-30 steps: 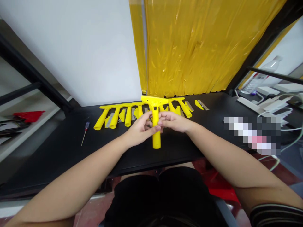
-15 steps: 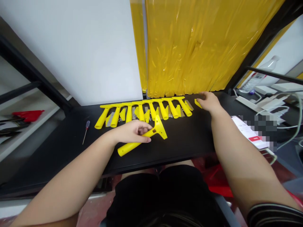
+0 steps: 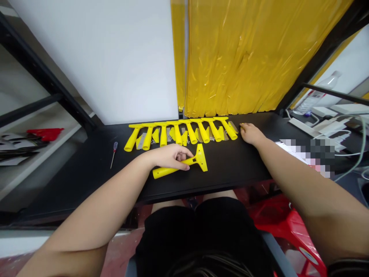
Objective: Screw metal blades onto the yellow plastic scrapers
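My left hand (image 3: pixel 175 156) is closed round the shaft of a yellow scraper handle (image 3: pixel 201 158), its flat T-shaped head pointing right, low over the black table. My right hand (image 3: pixel 251 134) rests on the tabletop past the right end of a row of several similar yellow scraper handles (image 3: pixel 191 132). Its fingers are curled and whatever lies under them is hidden. Between the handles in the row lie grey metal blades (image 3: pixel 142 141) and small yellow plates (image 3: pixel 156 135).
A screwdriver (image 3: pixel 114 154) lies left of the row. Yellow plastic sheeting (image 3: pixel 245 57) and a white panel (image 3: pixel 115 57) stand behind the table. At right are a phone (image 3: pixel 291 150), white cables (image 3: pixel 340 136) and a plastic bottle (image 3: pixel 319 92). A red stool (image 3: pixel 300 227) stands below.
My right hand has settled lower, its fingers now covering the small yellow plate seen at its fingertips before. The scraper handle in my left hand has tipped nearer level. The view has shifted slightly.
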A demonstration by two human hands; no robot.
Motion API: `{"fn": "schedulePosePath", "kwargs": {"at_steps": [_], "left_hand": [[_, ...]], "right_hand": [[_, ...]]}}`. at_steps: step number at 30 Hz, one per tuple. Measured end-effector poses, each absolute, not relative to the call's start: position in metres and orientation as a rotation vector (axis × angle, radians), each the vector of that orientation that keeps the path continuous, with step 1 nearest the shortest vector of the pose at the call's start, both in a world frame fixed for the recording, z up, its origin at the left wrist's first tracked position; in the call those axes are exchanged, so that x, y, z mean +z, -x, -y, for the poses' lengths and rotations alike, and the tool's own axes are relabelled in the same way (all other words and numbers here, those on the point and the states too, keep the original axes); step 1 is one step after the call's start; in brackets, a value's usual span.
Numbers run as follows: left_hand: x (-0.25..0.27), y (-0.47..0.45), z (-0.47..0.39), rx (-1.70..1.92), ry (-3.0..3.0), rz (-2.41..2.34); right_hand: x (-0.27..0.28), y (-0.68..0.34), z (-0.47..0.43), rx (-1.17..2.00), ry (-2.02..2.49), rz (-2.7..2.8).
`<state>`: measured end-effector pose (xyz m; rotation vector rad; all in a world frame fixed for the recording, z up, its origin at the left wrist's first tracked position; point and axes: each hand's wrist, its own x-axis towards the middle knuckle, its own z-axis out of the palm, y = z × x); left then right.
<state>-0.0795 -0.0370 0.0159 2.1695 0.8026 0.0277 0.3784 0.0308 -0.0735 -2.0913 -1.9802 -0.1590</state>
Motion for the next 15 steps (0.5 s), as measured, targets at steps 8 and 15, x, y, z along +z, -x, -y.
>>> {"fn": "schedulePosePath", "kwargs": {"at_steps": [8,15], "left_hand": [[0.017,0.08,0.035,-0.008,-2.191,-0.822],[0.023,0.081,0.037,-0.017,-2.231,-0.843]], "right_hand": [[-0.082,-0.368,0.072,-0.16,1.981,2.028],[-0.07,-0.297,0.14,-0.016,1.649,2.196]]}}
